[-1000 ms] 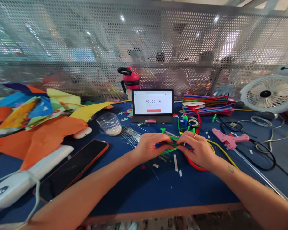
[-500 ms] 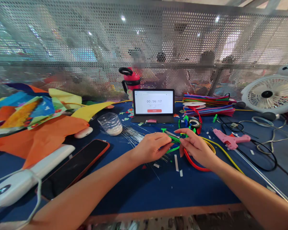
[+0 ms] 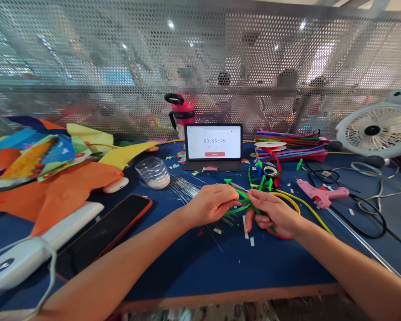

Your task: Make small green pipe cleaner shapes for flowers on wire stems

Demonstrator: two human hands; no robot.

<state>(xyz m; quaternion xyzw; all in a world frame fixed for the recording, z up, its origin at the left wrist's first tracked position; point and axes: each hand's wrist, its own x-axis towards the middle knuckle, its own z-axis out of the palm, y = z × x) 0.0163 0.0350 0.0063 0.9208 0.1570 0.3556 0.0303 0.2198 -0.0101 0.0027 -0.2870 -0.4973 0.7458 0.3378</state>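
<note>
Between my hands, above the middle of the blue table, is a looped green pipe cleaner (image 3: 243, 197). My left hand (image 3: 211, 204) pinches its left side. My right hand (image 3: 274, 211) is closed on the right side, where the green strands cross at the thumb and finger. Behind the hands lie small green and blue pipe-cleaner pieces (image 3: 270, 183) and a roll of tape (image 3: 271, 171). A red loop (image 3: 280, 234) shows partly under my right hand, and a yellow loop (image 3: 292, 203) lies just beyond it. Thin wires (image 3: 183, 187) are spread behind my left hand.
A tablet (image 3: 214, 141) with a timer stands at the back, a pink bottle (image 3: 183, 113) beside it. Left are a clear cup (image 3: 153, 173), a phone (image 3: 107, 232) and coloured sheets (image 3: 63, 187). Right are a pink glue gun (image 3: 322, 192), pipe-cleaner bundles (image 3: 290, 154) and a fan (image 3: 374, 129).
My right hand's fingers have closed from a spread pose onto the crossing of the green strands. The green loop now stands more open between the hands. My left hand has barely moved.
</note>
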